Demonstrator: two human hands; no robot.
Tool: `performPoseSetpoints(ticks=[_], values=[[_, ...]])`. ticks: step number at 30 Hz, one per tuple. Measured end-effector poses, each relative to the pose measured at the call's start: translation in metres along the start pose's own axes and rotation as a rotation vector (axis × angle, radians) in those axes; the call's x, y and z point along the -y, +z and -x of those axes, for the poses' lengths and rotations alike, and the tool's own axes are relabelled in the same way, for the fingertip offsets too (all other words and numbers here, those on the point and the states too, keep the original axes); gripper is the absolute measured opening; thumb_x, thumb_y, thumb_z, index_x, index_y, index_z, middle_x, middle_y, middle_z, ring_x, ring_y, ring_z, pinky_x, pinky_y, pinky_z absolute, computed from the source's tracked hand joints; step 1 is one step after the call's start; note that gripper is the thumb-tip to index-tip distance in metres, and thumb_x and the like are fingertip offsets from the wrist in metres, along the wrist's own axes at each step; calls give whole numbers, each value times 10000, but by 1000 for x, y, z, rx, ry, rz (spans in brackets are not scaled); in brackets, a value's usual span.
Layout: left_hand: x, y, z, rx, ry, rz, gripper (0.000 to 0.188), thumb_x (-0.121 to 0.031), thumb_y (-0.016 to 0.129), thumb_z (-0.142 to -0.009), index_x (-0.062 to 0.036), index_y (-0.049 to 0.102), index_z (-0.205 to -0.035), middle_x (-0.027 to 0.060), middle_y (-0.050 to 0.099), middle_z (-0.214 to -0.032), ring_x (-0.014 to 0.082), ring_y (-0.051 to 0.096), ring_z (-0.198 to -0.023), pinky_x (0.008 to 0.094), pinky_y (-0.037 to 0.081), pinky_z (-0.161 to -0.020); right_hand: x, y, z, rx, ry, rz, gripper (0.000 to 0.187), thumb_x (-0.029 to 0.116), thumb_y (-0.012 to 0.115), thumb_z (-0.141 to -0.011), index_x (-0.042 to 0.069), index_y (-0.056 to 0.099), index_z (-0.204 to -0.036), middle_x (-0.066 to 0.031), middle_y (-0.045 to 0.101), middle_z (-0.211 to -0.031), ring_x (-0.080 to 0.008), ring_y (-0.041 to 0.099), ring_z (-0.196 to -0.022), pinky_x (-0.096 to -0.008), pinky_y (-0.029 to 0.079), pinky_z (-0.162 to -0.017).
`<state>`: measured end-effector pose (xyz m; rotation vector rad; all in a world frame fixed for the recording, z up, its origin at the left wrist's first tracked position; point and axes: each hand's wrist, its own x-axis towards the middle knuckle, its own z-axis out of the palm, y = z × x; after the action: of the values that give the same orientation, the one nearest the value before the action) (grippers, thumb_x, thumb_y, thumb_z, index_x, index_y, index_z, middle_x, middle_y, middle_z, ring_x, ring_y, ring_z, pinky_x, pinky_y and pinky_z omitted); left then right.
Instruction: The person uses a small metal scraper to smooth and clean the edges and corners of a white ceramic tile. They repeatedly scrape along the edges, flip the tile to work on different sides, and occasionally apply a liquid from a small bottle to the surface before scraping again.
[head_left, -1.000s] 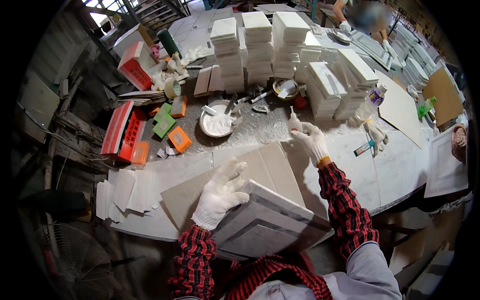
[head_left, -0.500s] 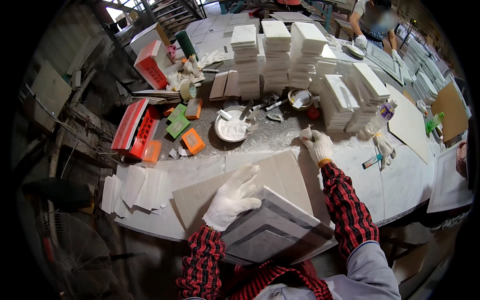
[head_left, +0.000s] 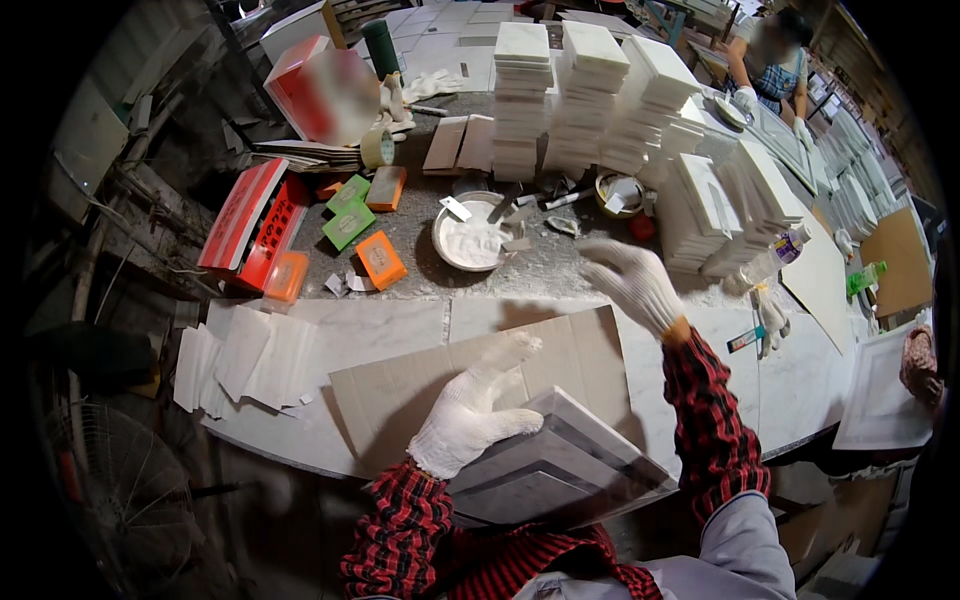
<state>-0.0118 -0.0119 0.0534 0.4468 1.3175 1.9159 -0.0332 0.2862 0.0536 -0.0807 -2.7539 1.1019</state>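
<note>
A framed marble tile (head_left: 560, 462), white with grey inlaid bands, tilts against my body above a sheet of cardboard (head_left: 385, 385). My left hand (head_left: 472, 408), in a white knit glove, grips the tile's upper left edge, thumb along the rim and fingers stretched out behind it. Over the bench my right hand (head_left: 635, 283), gloved too, hangs with its fingers apart and nothing visible in them. To the left of that hand stands a bowl of white paste (head_left: 470, 240) with scrapers resting in it.
Tall stacks of white tiles (head_left: 515, 110) rise behind the bowl. Orange and green small boxes (head_left: 381, 259) and a red-and-white carton (head_left: 250, 225) lie to the left, near white strips (head_left: 245, 355). A clear bottle (head_left: 775, 255) stands right. Across the bench another person (head_left: 775, 75) works.
My right hand has lifted slightly, and its fingers have gone from a pinch near the bench top to spread. The left hand keeps hold of the tile. The whole view has shifted a little.
</note>
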Motion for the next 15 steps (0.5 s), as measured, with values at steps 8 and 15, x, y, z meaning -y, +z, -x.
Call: performPoseSetpoints(ticks=[8,15], values=[[-2,3,-2,5,7,-53,910,156,764,-712,-93,412,-1515,72,444,-1534,212,368,-1453,443,268,-1207,-11,60,-104,224,-187,323,378,415,658,-899,146,732,-1154,-153,736,-985,-361,690,-925,-436,544,-797],[-4,-3,1,5,-6,-89,918,120,775,-733,-112,389,-1533,69,456,-1530,199,357,-1460,480,245,-1222,-4,70,-103,96,177,-211,256,163,614,-891,58,755,-1078,-89,730,-766,-158,676,-623,-302,543,-620]])
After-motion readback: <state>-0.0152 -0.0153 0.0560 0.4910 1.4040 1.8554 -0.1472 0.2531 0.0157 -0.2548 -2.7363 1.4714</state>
